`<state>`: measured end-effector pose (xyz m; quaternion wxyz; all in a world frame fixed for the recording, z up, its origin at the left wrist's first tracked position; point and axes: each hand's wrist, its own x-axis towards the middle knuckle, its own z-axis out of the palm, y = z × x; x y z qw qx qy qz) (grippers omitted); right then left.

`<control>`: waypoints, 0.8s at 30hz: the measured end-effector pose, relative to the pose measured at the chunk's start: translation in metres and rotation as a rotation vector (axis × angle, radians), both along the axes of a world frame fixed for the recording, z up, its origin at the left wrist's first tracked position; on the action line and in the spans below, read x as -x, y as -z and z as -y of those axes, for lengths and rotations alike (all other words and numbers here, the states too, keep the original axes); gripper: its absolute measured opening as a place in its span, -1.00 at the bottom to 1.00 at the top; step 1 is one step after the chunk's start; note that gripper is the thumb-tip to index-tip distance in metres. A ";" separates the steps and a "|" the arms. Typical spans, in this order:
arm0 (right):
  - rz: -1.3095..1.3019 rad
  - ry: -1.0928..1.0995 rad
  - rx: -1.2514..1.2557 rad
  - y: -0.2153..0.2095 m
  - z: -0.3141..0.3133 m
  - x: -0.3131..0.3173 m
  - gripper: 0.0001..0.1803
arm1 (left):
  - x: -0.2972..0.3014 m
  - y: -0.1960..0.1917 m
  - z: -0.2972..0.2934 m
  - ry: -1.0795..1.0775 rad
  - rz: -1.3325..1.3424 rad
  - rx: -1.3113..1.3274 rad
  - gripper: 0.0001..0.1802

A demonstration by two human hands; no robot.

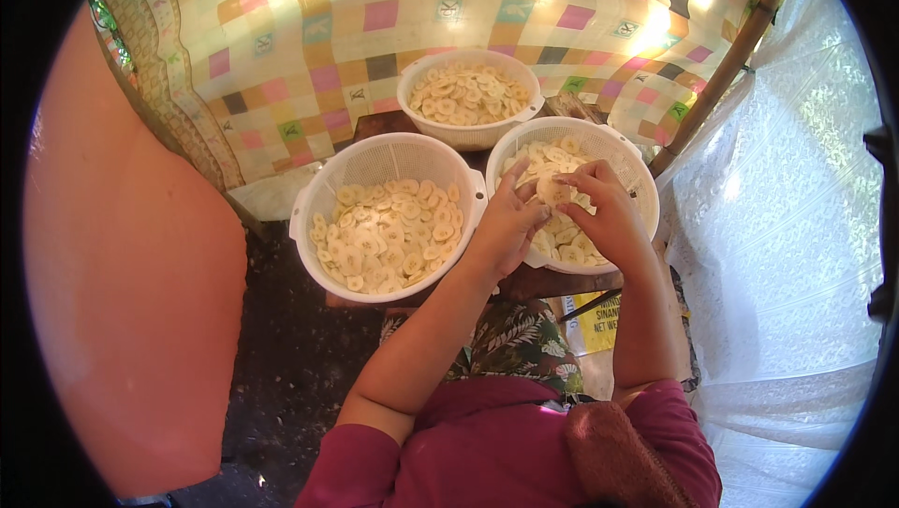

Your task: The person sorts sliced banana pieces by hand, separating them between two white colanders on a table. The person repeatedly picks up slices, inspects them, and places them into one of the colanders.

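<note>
Over the right white colander (644, 163), my two hands meet at a pale round banana slice (552, 191). My right hand (607, 208) pinches it between thumb and fingers. Against its left edge are the fingers of my left hand (508, 227), bent around it; part of their grip is hidden. Below them, more banana slices (567, 244) lie in this colander. To the left stands a second white colander (309, 227), about half full of banana slices (389, 235). A third colander (433, 129) at the back holds a heap of slices (468, 93).
The colanders stand close together on a low dark wooden table (375, 124). Behind hangs a checkered plastic sheet (375, 40). A translucent white sheet (768, 255) closes the right side, an orange panel (140, 274) the left. A yellow printed sack (599, 325) lies below the table's right side.
</note>
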<state>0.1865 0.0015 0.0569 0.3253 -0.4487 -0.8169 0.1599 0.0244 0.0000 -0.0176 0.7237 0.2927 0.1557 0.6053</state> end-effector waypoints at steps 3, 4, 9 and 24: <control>0.030 -0.019 -0.041 -0.003 0.001 0.000 -0.69 | 0.001 -0.003 0.002 0.013 -0.018 0.003 -0.11; 0.032 -0.027 -0.075 -0.003 0.002 0.001 -0.71 | 0.001 -0.004 0.002 0.014 -0.016 0.009 -0.11; 0.014 -0.005 -0.143 0.001 0.005 0.003 -0.82 | 0.000 -0.009 0.003 0.020 -0.019 0.019 -0.09; -0.313 0.184 0.063 0.016 -0.029 -0.037 -0.69 | -0.007 -0.015 0.007 -0.065 -0.112 -0.009 -0.03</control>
